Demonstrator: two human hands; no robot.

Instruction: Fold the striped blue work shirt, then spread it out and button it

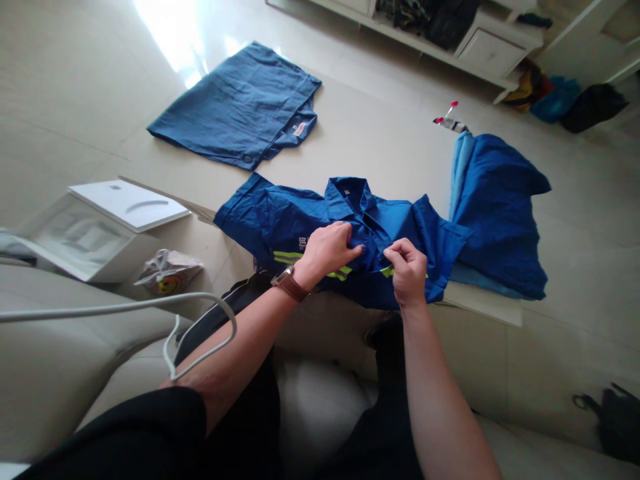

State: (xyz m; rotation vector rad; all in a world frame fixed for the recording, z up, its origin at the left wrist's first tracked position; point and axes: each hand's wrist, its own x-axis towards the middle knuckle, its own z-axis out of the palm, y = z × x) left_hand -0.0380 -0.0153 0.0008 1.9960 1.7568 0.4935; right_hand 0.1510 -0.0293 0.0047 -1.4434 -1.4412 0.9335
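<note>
- Our left hand and right hand pinch the blue work shirt, fingers closed either side of the placket.
- The shirt lies along the pale board's near edge, its collar pointing away, nearer our left hand.

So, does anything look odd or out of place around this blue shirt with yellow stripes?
Yes: a thin white cord loops over the left forearm, an odd spot for a cord. A small red-and-white plastic object also lies alone beside the bright blue cloth.

A home living room, with a beige sofa, tiled floor and white cabinet.
</note>
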